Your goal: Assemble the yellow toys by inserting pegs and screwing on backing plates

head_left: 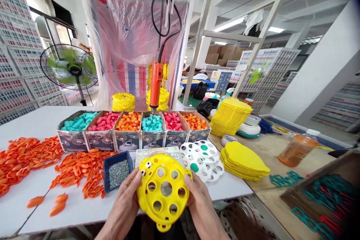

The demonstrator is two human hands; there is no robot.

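Observation:
A yellow plastic shell with round holes and printed eyes is held up at the table's front edge. My left hand grips its left side, and my right hand grips its right side. Just behind it lie a printed box and white perforated discs, some with green circles. A blue tray of small metal screws stands to the left. Above the row of bins hangs an orange electric screwdriver, its tip over the turquoise pieces.
Orange parts are heaped on the white table's left. Cardboard bins hold coloured pieces. Stacked yellow plates, a bottle of amber liquid and a box of green and red parts are at right. A fan stands back left.

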